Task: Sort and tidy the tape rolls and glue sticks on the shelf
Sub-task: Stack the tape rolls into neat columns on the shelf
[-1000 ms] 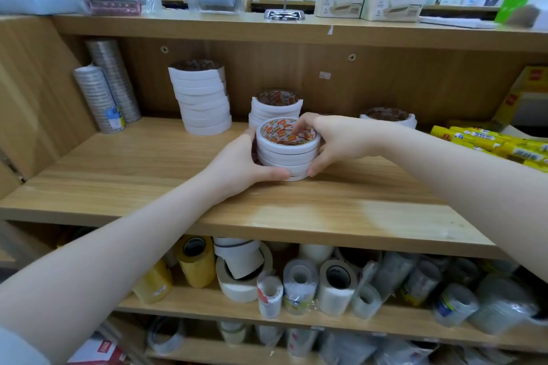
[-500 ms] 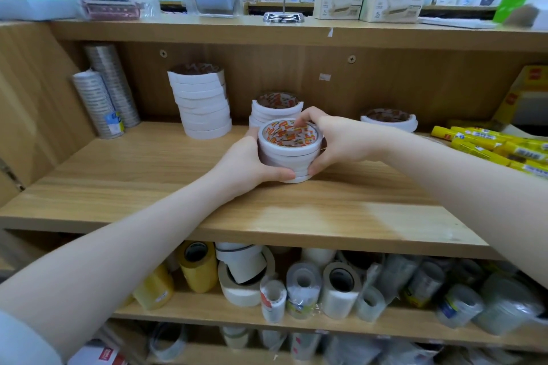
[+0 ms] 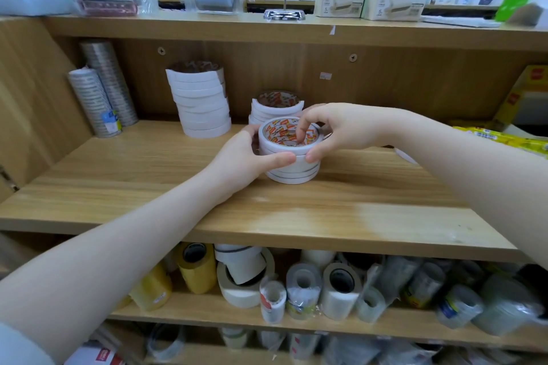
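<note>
Gripping a short stack of white double-sided tape rolls with orange-printed cores [image 3: 292,157] at the centre of the frame, we hold it from both sides on the light wooden shelf board [image 3: 142,184]. Our left hand [image 3: 246,157] curls round the stack's left side, thumb pressed across its front. Our right hand [image 3: 341,130] pinches the upper rolls, thumb on the front wall and fingertips dipped into the open core. The stack's lowest roll sits on the board and the rolls look slightly offset from one another

Just behind it, touching or nearly so, stands a lower pile of the same white rolls [image 3: 275,107]. Left of that, towards the back panel, rises a taller, leaning column of white tape rolls [image 3: 201,107]. In the upper left stand two tilted columns of silvery clear tape rolls [image 3: 100,95] against the side wall. At the right edge lie yellow glue sticks in wrappers [image 3: 504,139], partly cut off by our right forearm. On the lower shelf lies a jumble of yellow, white and clear tape rolls [image 3: 296,287]
</note>
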A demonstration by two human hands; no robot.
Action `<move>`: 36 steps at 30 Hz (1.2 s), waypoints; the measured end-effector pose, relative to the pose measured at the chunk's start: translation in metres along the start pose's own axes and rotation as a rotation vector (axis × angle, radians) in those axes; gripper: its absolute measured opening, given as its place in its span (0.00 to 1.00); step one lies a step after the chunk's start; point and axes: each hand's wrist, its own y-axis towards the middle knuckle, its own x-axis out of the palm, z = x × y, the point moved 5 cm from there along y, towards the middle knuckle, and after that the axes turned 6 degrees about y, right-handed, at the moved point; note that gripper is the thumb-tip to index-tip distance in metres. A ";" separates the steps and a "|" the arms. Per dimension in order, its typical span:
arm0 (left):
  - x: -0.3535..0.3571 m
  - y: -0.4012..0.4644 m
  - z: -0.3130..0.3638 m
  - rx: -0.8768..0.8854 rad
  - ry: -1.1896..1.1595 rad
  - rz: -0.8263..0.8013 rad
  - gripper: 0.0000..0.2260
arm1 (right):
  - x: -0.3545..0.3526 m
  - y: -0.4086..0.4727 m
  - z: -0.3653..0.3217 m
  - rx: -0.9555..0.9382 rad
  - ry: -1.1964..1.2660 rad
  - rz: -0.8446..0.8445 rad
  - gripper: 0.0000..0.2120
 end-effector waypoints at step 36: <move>0.002 0.003 -0.002 0.038 0.208 -0.041 0.41 | 0.035 -0.026 0.026 0.161 0.259 0.154 0.49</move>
